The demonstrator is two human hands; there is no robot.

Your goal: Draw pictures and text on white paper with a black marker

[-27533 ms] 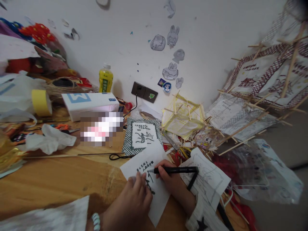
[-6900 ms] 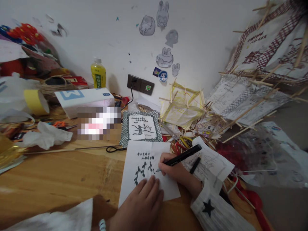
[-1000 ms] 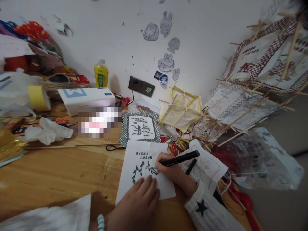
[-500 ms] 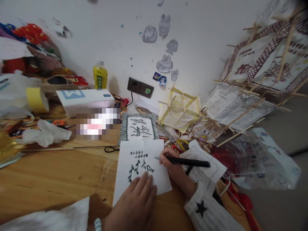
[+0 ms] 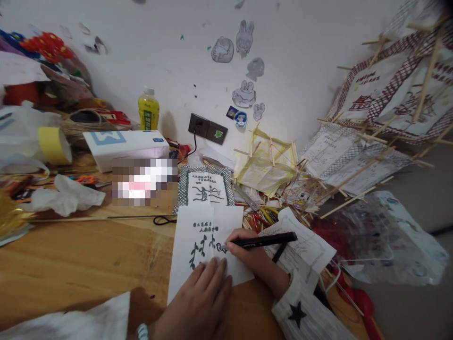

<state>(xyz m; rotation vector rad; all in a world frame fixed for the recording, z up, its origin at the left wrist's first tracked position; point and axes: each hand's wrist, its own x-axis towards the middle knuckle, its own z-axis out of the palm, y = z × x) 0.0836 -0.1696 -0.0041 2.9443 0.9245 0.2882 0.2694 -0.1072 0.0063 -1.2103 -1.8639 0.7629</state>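
A white sheet of paper (image 5: 180, 255) with dark brush-like drawings and rows of characters lies on the wooden table. My left hand (image 5: 200, 297) rests flat on its lower part, fingers stretched out and holding nothing. In my right hand (image 5: 244, 245) is a black marker pen (image 5: 267, 239), gripped between thumb and fingers, its tip at the right end of the drawn row. Just beyond the sheet lies a finished-looking picture (image 5: 205, 186) with a dark lattice border, its lower edge covered by the sheet.
Behind stand a white box (image 5: 129, 150), a yellow bottle (image 5: 148, 109) and a black wall socket (image 5: 207, 128). To the right are a yellow stick-framed lantern (image 5: 267, 163), larger paper lanterns (image 5: 385, 94), a loose drawn sheet (image 5: 300, 241) and clear plastic bags (image 5: 389, 241). Crumpled tissue (image 5: 69, 196) lies left.
My right hand with the marker pen has moved left and down, bringing the tip from blank paper onto the drawing's right end. My left hand stays in place.
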